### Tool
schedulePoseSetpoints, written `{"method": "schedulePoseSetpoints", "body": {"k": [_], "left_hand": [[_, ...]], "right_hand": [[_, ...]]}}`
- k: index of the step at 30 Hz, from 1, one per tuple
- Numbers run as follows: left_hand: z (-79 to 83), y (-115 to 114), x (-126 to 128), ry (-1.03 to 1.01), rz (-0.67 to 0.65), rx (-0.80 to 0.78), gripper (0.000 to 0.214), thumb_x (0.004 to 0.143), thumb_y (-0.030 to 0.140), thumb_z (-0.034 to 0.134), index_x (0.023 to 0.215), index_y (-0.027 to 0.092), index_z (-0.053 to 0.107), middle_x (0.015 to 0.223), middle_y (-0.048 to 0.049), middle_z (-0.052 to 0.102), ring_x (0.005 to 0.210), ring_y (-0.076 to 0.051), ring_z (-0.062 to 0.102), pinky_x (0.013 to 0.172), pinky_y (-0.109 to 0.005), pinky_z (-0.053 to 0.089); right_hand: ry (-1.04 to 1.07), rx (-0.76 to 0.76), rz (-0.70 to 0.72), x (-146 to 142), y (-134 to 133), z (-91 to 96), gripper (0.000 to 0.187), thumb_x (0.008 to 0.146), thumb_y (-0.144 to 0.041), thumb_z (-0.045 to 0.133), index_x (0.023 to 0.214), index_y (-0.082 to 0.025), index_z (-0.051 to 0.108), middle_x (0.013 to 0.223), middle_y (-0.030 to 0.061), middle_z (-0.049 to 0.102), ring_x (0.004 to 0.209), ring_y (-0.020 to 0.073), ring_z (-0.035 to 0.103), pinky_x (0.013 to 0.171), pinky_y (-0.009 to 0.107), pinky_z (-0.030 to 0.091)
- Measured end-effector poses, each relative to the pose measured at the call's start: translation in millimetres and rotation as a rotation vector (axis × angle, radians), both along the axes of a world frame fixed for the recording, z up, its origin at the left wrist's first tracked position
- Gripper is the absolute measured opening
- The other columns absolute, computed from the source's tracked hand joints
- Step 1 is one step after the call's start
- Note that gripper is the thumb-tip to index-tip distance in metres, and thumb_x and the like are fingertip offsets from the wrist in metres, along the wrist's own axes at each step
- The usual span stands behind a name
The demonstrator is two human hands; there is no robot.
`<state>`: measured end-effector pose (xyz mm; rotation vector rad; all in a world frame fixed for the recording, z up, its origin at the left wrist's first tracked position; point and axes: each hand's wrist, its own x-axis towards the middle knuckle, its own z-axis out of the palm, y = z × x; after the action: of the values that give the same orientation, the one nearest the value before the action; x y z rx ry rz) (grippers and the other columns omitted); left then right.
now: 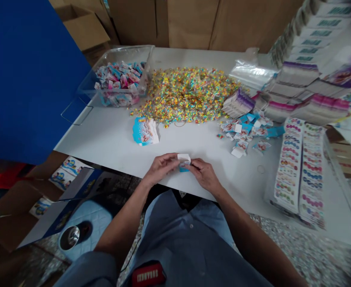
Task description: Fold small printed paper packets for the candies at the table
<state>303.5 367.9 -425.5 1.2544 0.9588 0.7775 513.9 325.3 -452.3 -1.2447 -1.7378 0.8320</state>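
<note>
Paperboard box (184, 162), white and blue, between left hand (160, 169) and right hand (204, 174)

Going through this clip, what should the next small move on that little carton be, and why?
Probably press the white top flap of the small blue-and-white printed paper box down with the right hand. The left hand appears to steady the box, and the flap seems to stand up unclosed, though fingers partly hide it.

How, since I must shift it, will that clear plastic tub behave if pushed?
The clear plastic tub looks thin-walled, so probably light and flexible. The card cartons inside likely add little. On the smooth white tabletop it would probably slide easily, though it sits near the edge.
</note>
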Motion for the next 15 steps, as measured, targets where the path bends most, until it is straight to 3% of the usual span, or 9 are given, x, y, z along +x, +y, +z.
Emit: {"method": "schedulePoseSetpoints", "body": {"k": [3, 8, 12, 15], "left_hand": [[-2.0, -3, -5, -0.124, -0.035, -0.197, 0.052, 0.084, 0.053, 0.076, 0.116, 0.012, 0.074, 0.071, -0.0049, 0.072, 0.058, -0.012, 0.063, 0.048, -0.02, 0.045], [2.0, 1, 0, -0.21, 0.058, -0.361, 0.047, 0.07, 0.042, 0.09, 0.103, 0.012, 0.074, 0.096, -0.0106, 0.079, 0.074, -0.019, 0.076, 0.05, -0.02, 0.056], [12.1, 7, -1, -0.193, 0.042, -0.531, 0.041, 0.063, 0.027, 0.094, 0.093, 0.013, 0.07, 0.089, -0.0094, 0.079, 0.071, -0.021, 0.078, 0.049, -0.02, 0.057], [15.4, 9, 1, -0.137, 0.035, -0.58, 0.034, 0.064, 0.017, 0.091, 0.089, 0.012, 0.068, 0.083, -0.0084, 0.078, 0.066, -0.02, 0.077, 0.047, -0.02, 0.056]], "right_hand": [[-0.022, 0.003, -0.001, 0, 1, 1.0, 0.023, 0.101, -0.037, 0.058, 0.095, -0.025, 0.076, 0.099, 0.0056, 0.076, 0.094, 0.0223, 0.068, 0.087, 0.034, 0.053], [-0.058, 0.036, 0.013, -2, 1, -2.1, 0.025, 0.102, -0.038, 0.057, 0.092, -0.024, 0.075, 0.096, 0.0061, 0.076, 0.091, 0.0223, 0.067, 0.086, 0.034, 0.053], [-0.045, 0.016, -0.003, -1, 0, -3.0, 0.022, 0.099, -0.04, 0.061, 0.099, -0.025, 0.077, 0.094, 0.0064, 0.075, 0.089, 0.0231, 0.066, 0.084, 0.036, 0.052], [0.058, -0.086, 0.019, 4, -2, -0.6, 0.026, 0.094, -0.044, 0.067, 0.111, -0.026, 0.078, 0.095, 0.0053, 0.075, 0.088, 0.0225, 0.066, 0.081, 0.035, 0.052]]}}
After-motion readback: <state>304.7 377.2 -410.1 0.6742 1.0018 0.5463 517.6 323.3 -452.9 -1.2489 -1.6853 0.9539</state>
